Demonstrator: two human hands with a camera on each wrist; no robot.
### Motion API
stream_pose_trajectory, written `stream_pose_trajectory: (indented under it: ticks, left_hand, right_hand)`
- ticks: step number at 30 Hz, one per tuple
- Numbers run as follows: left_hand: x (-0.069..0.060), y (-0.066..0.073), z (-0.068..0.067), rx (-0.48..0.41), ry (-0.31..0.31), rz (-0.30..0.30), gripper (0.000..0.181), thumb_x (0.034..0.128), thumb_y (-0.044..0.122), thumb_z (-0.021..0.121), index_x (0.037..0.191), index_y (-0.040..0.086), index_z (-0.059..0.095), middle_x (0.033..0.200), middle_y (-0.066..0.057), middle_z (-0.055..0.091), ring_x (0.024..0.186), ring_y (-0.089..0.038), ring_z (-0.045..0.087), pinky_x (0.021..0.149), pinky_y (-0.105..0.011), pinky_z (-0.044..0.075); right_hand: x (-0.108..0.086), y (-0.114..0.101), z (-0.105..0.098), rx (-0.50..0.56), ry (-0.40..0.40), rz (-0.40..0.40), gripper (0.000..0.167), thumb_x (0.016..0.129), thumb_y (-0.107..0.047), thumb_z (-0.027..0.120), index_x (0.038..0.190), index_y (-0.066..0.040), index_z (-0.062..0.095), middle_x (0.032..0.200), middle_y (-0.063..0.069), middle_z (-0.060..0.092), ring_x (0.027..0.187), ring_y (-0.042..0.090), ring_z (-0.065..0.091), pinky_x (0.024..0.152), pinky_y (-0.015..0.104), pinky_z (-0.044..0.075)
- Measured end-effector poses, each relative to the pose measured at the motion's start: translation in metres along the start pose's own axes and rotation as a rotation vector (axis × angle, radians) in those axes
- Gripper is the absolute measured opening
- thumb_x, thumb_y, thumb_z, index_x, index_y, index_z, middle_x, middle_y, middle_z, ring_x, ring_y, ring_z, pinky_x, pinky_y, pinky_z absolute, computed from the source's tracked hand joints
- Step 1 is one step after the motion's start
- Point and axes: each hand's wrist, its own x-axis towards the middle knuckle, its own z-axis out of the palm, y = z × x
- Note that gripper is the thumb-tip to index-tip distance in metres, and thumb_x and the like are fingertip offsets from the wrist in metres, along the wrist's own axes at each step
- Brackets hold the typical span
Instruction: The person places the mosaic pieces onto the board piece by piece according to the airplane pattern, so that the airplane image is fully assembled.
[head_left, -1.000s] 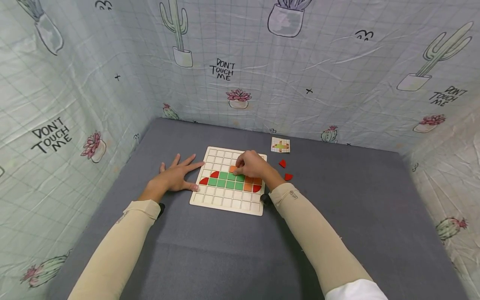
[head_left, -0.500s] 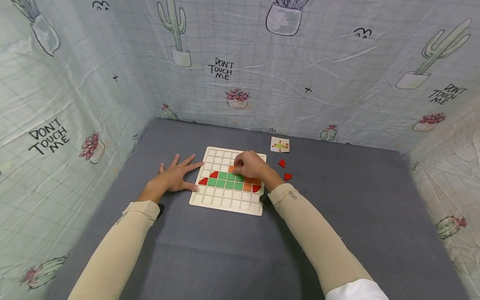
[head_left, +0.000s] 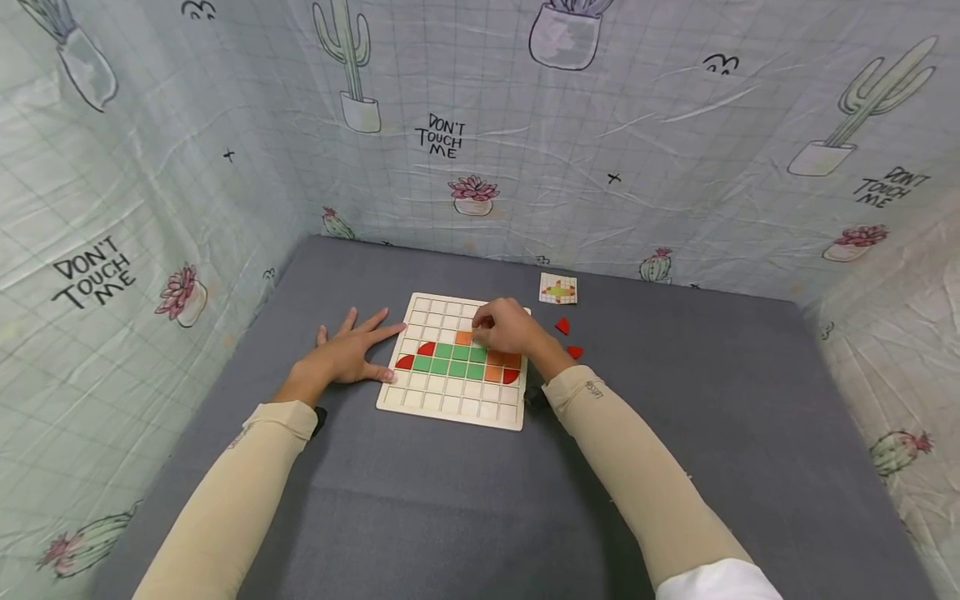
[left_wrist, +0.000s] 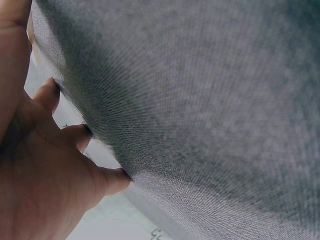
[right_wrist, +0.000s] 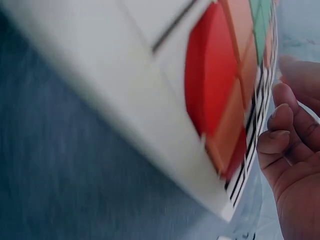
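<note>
A pale wooden grid board (head_left: 450,408) bears green square tiles (head_left: 440,365), orange squares and red quarter-round pieces (head_left: 405,362). My left hand (head_left: 347,357) is spread flat on the cloth, thumb and forefinger touching the board's left edge; in the left wrist view, its fingertips (left_wrist: 117,180) press the grey cloth. Over the board's upper right, my right hand (head_left: 506,327) hovers beside an orange tile (head_left: 464,338) that lies above the green row. Loosely bent fingers (right_wrist: 281,117) show in the right wrist view, with nothing visible in them. This hand hides several squares behind it.
Two loose red quarter-round pieces, one farther (head_left: 562,326) and one nearer (head_left: 575,352), lie right of the board. A small pattern card (head_left: 558,289) sits behind them. The grey cloth (head_left: 420,500) covers the table, and a printed curtain (head_left: 525,150) hangs behind and at the sides.
My right hand has drawn a little to the right, away from the orange tile, which stays on the board and shows more fully. The left hand stays in place.
</note>
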Motion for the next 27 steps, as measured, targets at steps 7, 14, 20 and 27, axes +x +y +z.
stream_pose_trajectory:
  ticks: [7, 14, 20, 27]
  left_hand:
    - [0.001, -0.002, -0.001, 0.007, -0.006, -0.004, 0.104, 0.0807, 0.066, 0.077, 0.166, 0.039, 0.024, 0.179, -0.004, 0.002, 0.161, -0.052, -0.010, 0.115, -0.087, -0.001]
    - [0.002, -0.001, -0.003, 0.008, -0.008, 0.010, 0.103, 0.0829, 0.063, 0.077, 0.167, 0.038, 0.023, 0.179, -0.005, 0.002, 0.161, -0.052, -0.010, 0.115, -0.087, -0.001]
    - [0.003, 0.000, -0.002, 0.001, -0.025, 0.008, 0.103, 0.0824, 0.065, 0.076, 0.167, 0.039, 0.023, 0.179, -0.004, 0.001, 0.161, -0.051, -0.011, 0.115, -0.087, -0.002]
    - [0.004, -0.001, 0.000, 0.006, -0.021, 0.012, 0.103, 0.0823, 0.068, 0.075, 0.167, 0.040, 0.023, 0.179, -0.005, 0.002, 0.161, -0.052, -0.011, 0.114, -0.087, -0.002]
  right_hand:
    - [-0.019, 0.019, -0.023, 0.030, 0.043, 0.053, 0.013, 0.098, -0.009, 0.071, 0.104, -0.001, 0.080, 0.093, 0.013, 0.076, 0.074, 0.017, 0.061, 0.067, 0.029, 0.049]
    - [-0.054, 0.047, -0.049, 0.007, 0.072, 0.071, 0.012, 0.096, -0.003, 0.070, 0.103, 0.000, 0.080, 0.097, 0.016, 0.077, 0.080, 0.023, 0.065, 0.074, 0.038, 0.054]
    - [-0.090, 0.076, -0.066, -0.036, 0.050, 0.080, 0.014, 0.091, -0.002, 0.077, 0.105, 0.001, 0.079, 0.099, 0.017, 0.076, 0.082, 0.023, 0.066, 0.073, 0.038, 0.054]
    - [-0.112, 0.098, -0.068, -0.039, 0.015, 0.070, 0.026, 0.086, -0.008, 0.085, 0.111, -0.003, 0.079, 0.094, 0.011, 0.069, 0.080, 0.017, 0.057, 0.071, 0.031, 0.047]
